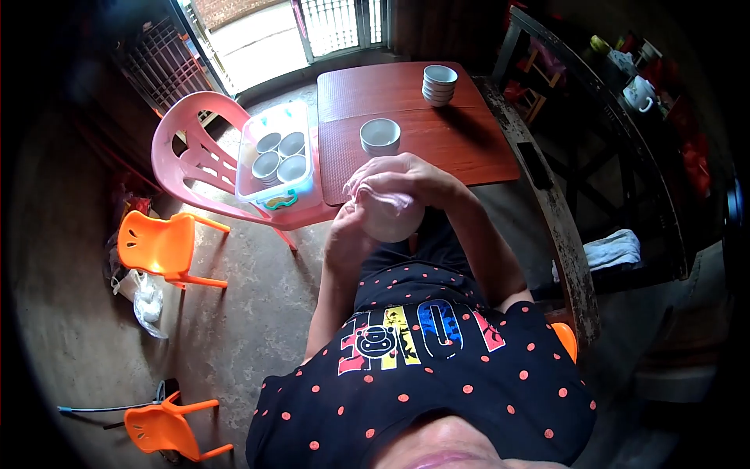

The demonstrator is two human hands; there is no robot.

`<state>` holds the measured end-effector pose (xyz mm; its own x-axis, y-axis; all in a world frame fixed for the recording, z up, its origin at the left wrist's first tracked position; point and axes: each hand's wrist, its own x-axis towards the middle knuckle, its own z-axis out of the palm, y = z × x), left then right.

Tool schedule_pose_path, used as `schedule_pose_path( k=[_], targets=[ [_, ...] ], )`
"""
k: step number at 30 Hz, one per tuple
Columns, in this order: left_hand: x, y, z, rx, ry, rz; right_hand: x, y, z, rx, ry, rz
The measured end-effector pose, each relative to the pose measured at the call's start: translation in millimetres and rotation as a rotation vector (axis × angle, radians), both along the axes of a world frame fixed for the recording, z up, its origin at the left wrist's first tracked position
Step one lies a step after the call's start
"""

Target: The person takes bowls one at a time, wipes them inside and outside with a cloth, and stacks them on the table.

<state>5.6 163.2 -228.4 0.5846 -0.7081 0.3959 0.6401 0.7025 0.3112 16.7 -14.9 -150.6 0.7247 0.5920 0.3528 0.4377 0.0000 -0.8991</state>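
Above my lap, just off the table's near edge, I hold a white bowl (pixel 393 225) tilted in front of me. My left hand (pixel 346 237) is closed on the bowl's left side. From above, my right hand (pixel 412 178) is bent over the bowl's rim, closed on a pale pink cloth (pixel 398 201). Part of the cloth is tucked between the fingers and the bowl. My fingertips and the bowl's inside are mostly hidden. Just beyond my hands, another white bowl (pixel 380 136) stands upright on the reddish-brown table (pixel 351 98).
A stack of several bowls (pixel 439 84) stands at the table's far right. Left of the table, a pink chair (pixel 183 148) bears a clear plastic box (pixel 244 176) with stacked bowls. Orange chairs (pixel 156 242) are at the left. A dark wooden bench (pixel 539 172) borders the right.
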Motion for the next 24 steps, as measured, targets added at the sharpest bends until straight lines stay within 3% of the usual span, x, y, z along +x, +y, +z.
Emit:
schedule_pose_path(
  k=[1, 2, 3, 5, 8, 11, 12, 13, 16, 19, 20, 23, 24],
  targets=[
    [1.4, 2.4, -2.9, 0.163, 0.005, 0.061, 7.0, -2.2, -9.9, 0.054, -0.396, 0.064],
    [0.9, 0.8, -5.4, 0.212, -0.017, 0.158, 19.2, -9.9, -34.8, 0.041, -0.26, -0.018],
    [-3.8, -4.5, 4.5, 0.26, -0.037, 0.257, 18.1, -6.8, -55.4, 0.206, -0.081, -0.187],
    [-8.6, -15.1, 8.1, 0.365, -0.149, 0.473, -8.3, 22.8, -60.6, 0.826, 0.239, -0.276],
    [-8.4, -12.0, -1.5, 0.764, -0.435, 0.541, -4.3, 24.3, -70.7, 0.959, 0.455, -0.268],
    [0.3, 7.5, -1.1, 0.502, -0.193, 0.256, -1.2, -1.1, -40.3, 0.455, 0.285, -0.15],
    [-9.0, 7.2, 20.2, 0.308, -0.038, 0.156, 0.5, -5.4, -28.3, 0.266, 0.259, -0.137],
    [-3.3, 6.5, 14.9, 0.274, -0.022, 0.119, 7.9, -7.7, -30.1, 0.074, 0.079, -0.137],
    [-0.2, 3.3, 8.0, 0.233, 0.043, 0.186, 12.1, 1.9, -56.0, 0.225, 0.067, -0.21],
    [-1.1, -8.0, -0.9, 0.181, -0.053, 0.303, -10.3, 40.2, -60.0, 0.985, 0.537, -0.315],
    [-0.5, -11.2, -7.5, 0.157, -0.113, 0.335, -17.1, 54.1, -59.6, 1.201, 0.514, -0.369],
    [-6.2, -3.0, 7.5, 0.347, -0.1, 0.385, -5.6, 27.9, -50.9, 0.808, 0.337, -0.157],
    [-8.3, 1.4, 15.9, 0.406, -0.063, 0.404, -1.1, 20.0, -43.5, 0.566, 0.159, -0.148]
  ],
)
